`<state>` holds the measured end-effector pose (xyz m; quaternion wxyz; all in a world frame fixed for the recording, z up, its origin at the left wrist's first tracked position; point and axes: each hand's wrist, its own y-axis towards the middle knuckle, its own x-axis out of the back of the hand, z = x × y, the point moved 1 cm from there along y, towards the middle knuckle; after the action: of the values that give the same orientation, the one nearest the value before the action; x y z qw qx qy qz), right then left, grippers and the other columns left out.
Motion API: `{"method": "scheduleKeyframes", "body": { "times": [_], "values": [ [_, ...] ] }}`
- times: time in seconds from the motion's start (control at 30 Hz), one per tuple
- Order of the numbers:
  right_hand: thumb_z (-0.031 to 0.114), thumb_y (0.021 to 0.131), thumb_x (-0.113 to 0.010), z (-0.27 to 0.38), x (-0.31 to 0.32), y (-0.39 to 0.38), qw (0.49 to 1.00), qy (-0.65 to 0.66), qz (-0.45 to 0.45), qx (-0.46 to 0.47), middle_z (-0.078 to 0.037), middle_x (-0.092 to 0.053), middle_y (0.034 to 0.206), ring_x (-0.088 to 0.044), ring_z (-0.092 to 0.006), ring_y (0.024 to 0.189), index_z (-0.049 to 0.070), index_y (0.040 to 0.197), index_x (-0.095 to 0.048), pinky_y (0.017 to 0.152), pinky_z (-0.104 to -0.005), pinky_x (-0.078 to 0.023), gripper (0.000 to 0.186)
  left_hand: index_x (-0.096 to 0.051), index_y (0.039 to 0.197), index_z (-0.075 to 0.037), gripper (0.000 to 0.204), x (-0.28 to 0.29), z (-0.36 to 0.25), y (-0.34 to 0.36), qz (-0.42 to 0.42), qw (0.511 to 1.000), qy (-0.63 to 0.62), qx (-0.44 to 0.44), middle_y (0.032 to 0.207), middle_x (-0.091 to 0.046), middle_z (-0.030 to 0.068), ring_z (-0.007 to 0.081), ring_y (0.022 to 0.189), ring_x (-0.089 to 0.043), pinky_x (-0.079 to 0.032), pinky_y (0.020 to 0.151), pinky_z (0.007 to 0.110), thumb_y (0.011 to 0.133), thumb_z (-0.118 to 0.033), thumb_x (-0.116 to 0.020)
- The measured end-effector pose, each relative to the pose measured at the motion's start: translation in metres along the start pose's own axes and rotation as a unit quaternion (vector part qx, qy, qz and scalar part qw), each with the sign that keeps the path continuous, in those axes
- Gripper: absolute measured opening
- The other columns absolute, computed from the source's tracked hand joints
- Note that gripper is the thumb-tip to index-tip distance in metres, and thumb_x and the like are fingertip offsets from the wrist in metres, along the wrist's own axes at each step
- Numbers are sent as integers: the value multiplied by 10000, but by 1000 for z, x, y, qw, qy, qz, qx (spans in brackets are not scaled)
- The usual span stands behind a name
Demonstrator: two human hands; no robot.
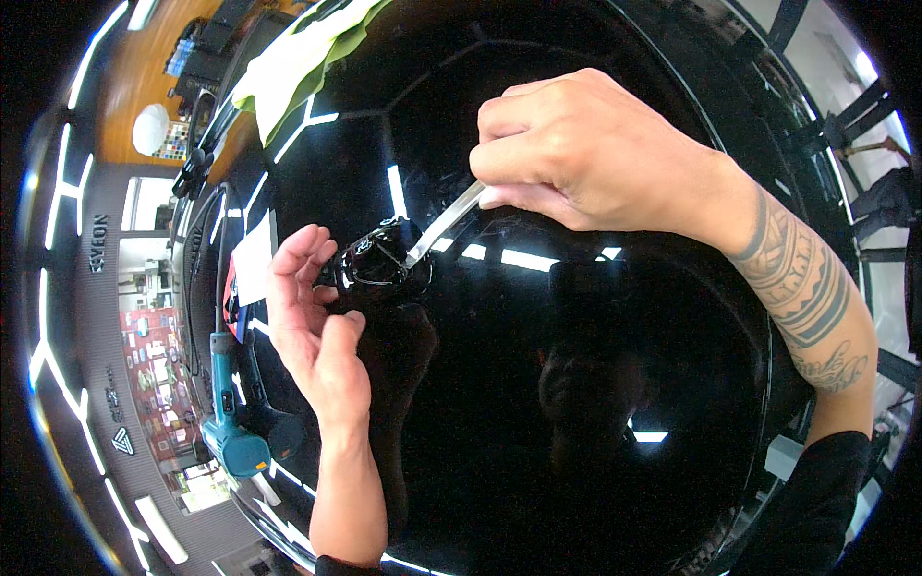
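Observation:
My right hand point(567, 158) comes in from the right, fingers pinched on a thin, pale, flat strip point(447, 226). The strip slants down to the left, and its lower end meets a small glossy black object point(375, 264) with raised, shiny edges. I cannot make out what kind of thing that is. My left hand point(322, 307) is cupped at the object's left side, thumb and fingers apart. Whether its fingertips touch the object is unclear. Beneath both hands spreads a glossy black curved panel point(576, 451) like car bodywork, full of light reflections.
A pale yellow-green cloth point(307, 58) lies at the far left of the panel. Left of my left hand are a white sheet point(254, 259) and a teal power tool point(230, 413). A dark panel seam point(711, 115) runs along the right.

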<state>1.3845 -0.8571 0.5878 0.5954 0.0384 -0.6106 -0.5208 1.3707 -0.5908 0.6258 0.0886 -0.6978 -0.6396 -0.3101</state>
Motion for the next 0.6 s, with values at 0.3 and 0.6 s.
{"method": "scheduleKeyframes", "body": {
  "times": [0.3, 0.6],
  "values": [
    [196, 828, -704, -8, -2, 5, 1000, 20, -2, 5, -82, -605, 737, -647, -302, 749, 62, 760, -597, 640, -429, -515, 184, -511, 1342, -33, 720, 1, 5, 2, -5, 1000, -1, -1, 1277, -601, 129, 198, 1194, -560, -375, 929, 279, 637, 81, -414],
    [153, 841, -708, -10, -2, 7, 999, 22, 30, -16, -79, -568, 750, -617, -285, 739, 42, 778, -597, 645, -408, -468, 169, -520, 1329, -15, 692, 2, 7, 3, 3, 1000, 17, -2, 1248, -610, 131, 197, 1193, -560, -372, 926, 273, 650, 65, -415]
  ]
}}
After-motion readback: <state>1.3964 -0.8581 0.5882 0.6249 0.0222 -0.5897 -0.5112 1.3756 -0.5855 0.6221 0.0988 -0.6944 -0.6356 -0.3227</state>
